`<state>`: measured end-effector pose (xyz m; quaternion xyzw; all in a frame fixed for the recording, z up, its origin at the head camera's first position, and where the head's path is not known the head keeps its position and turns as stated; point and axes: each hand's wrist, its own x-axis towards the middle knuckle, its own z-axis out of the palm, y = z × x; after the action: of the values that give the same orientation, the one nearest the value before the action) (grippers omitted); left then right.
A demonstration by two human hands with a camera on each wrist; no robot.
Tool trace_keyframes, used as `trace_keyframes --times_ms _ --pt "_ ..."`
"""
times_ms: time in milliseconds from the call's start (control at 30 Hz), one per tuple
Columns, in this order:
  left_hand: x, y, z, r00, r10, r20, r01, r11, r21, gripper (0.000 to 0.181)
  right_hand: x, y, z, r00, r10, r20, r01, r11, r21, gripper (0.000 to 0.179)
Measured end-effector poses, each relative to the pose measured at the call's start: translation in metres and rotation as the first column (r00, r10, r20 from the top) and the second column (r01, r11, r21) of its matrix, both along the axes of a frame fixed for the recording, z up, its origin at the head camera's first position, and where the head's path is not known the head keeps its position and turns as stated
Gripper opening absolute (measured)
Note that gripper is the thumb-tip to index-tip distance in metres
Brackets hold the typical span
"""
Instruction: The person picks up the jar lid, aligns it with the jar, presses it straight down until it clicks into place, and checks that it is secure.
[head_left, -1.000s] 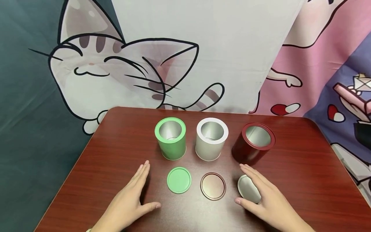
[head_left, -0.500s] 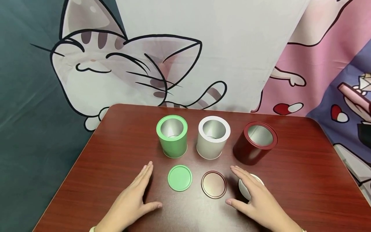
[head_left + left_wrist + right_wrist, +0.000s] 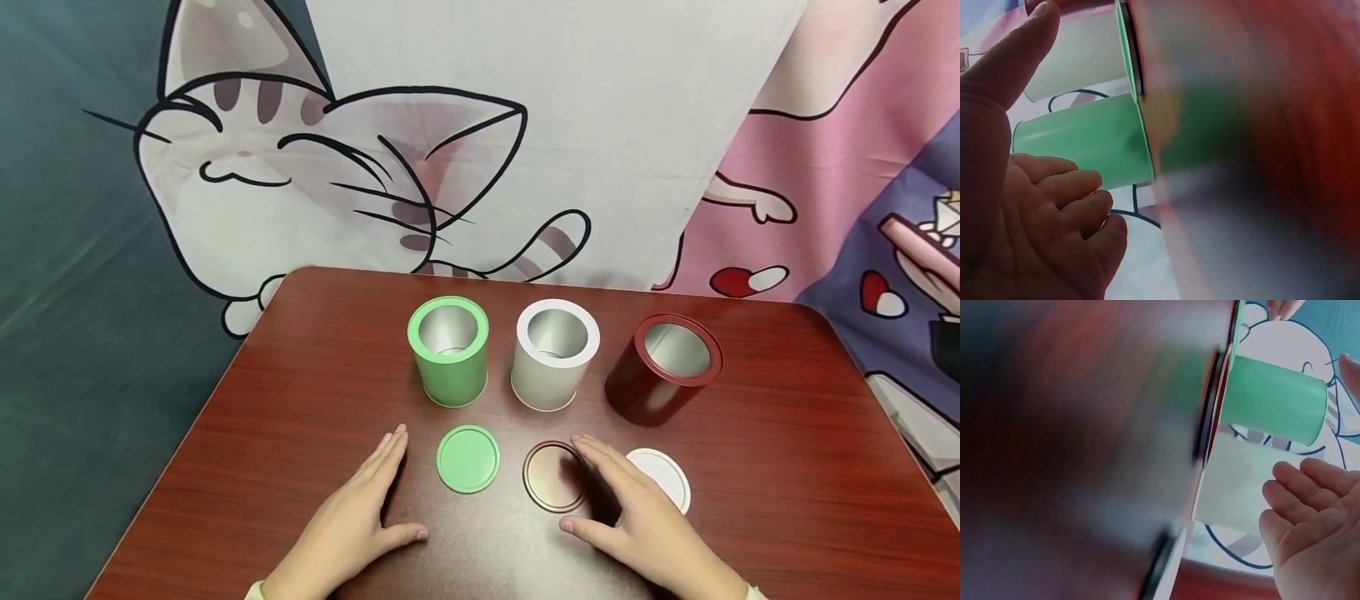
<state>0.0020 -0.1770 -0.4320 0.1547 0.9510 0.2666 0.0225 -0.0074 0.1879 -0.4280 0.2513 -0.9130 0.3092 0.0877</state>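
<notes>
Hands, head view: left hand (image 3: 348, 515), on the near side of the white can (image 3: 546, 385) and to its left, released, fingers straight and thumb spread; right hand (image 3: 637, 518), on its near side and to its right, likewise released, fingertips overlapping the red lid (image 3: 550, 482), contact cannot be told.
Cans, head view: uncapped on the table (image 3: 225, 467); green can (image 3: 453, 381) left of the white can, red can (image 3: 651, 398) right of it.
Lids, head view: flat on the table; red lid directly to the near side of the white can, green lid (image 3: 468, 460) near side and left, white lid (image 3: 669, 473) near side and right, partly covered by the right hand.
Backdrop (image 3: 600, 125), head view: cat print behind the white can.
Left palm, left wrist view: fingers relaxed before the green can; thumb overlapping the white can.
Green lid, left wrist view: edge-on before the white can's base.
Right palm, right wrist view: fingers relaxed, tips overlapping the white can.
Lids, right wrist view: edge-on, blurred, nearer than the white can.
</notes>
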Motion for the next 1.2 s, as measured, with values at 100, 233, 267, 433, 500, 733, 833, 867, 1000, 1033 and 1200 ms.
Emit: trace_keyframes --times_ms 100,233,267,433,500,733,833,867,1000,1033,1200 --pt "0.001 0.001 -0.001 1.000 -0.007 -0.014 0.007 1.000 0.013 0.113 -0.001 -0.005 -0.002 1.000 0.006 -0.010 -0.006 1.000 -0.005 0.080" --pt "0.000 0.002 -0.002 0.999 -0.017 -0.050 0.018 1.000 0.016 0.113 -0.002 -0.010 -0.002 1.000 0.014 -0.026 -0.014 1.000 0.007 0.080" --pt "0.000 0.002 -0.003 0.998 -0.020 -0.057 0.020 1.000 0.011 0.112 -0.002 -0.011 -0.002 1.000 0.014 -0.025 -0.014 1.000 0.014 0.080" --pt "-0.002 0.003 -0.004 0.996 -0.032 -0.086 0.030 0.999 -0.022 0.113 -0.006 -0.015 -0.004 1.000 -0.009 -0.010 0.010 0.998 0.070 0.080" --pt "-0.002 0.003 -0.005 0.996 -0.033 -0.087 0.030 0.999 -0.026 0.113 -0.008 -0.017 -0.005 1.000 -0.016 -0.001 0.016 0.996 0.087 0.080" --pt "-0.005 0.005 -0.006 0.999 -0.030 -0.037 0.029 0.999 -0.031 0.111 -0.010 -0.022 -0.007 0.999 -0.005 0.039 0.001 0.995 0.097 0.082" --pt "-0.005 0.006 -0.007 1.000 -0.026 -0.003 0.026 0.999 -0.023 0.109 -0.009 -0.025 -0.007 0.998 0.004 0.062 -0.010 0.995 0.095 0.083" --pt "-0.005 0.007 -0.007 1.000 -0.026 0.005 0.026 1.000 -0.018 0.108 -0.009 -0.026 -0.007 0.998 0.006 0.066 -0.012 0.995 0.096 0.084" --pt "-0.006 0.009 -0.008 0.999 -0.027 0.029 0.027 1.000 0.013 0.103 -0.008 -0.031 -0.007 0.997 0.013 0.078 -0.021 0.995 0.101 0.084" --pt "-0.006 0.009 -0.009 0.999 -0.026 0.036 0.025 0.999 0.021 0.101 -0.008 -0.031 -0.007 0.997 0.015 0.080 -0.024 0.994 0.103 0.084" --pt "-0.007 0.010 -0.010 0.999 -0.017 0.046 0.015 0.999 0.036 0.094 -0.008 -0.034 -0.006 0.996 0.034 0.078 -0.042 0.994 0.103 0.084"
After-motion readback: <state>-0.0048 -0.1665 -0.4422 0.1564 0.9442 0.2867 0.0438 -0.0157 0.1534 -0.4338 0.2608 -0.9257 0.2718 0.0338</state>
